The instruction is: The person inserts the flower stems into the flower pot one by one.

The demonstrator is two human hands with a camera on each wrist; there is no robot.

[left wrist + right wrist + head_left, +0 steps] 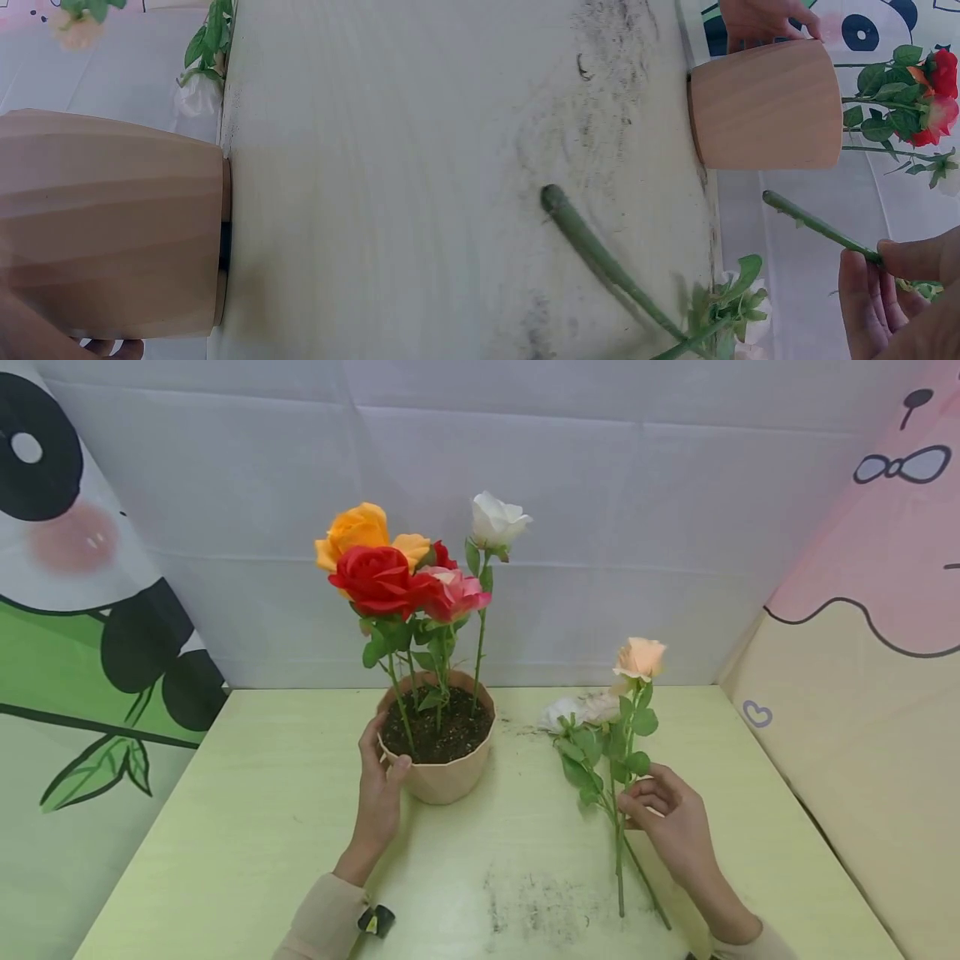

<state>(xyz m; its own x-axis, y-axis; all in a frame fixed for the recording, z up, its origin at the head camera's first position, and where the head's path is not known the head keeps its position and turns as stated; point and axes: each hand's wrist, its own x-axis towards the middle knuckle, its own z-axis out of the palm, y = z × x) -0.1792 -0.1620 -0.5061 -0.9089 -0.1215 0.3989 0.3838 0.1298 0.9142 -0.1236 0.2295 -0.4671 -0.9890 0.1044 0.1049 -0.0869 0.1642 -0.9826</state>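
Two grips show on my feed: I see the left grip point(381, 785) curled round the flowerpot point(450, 781), at 11 o'clock on the bench point(270, 827); the right grip point(671, 822) pinches the peach rose point(644, 722) by its stem, raised, at the flowerpot's 3 o'clock. Bright roses point(375, 578) stand potted; pale flowers point(566, 712) lie near the peach rose.

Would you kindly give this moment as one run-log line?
left hand: grips flowerpot | right hand: pinches peach rose by stem | white flower: lies on table | flowerpot: upright
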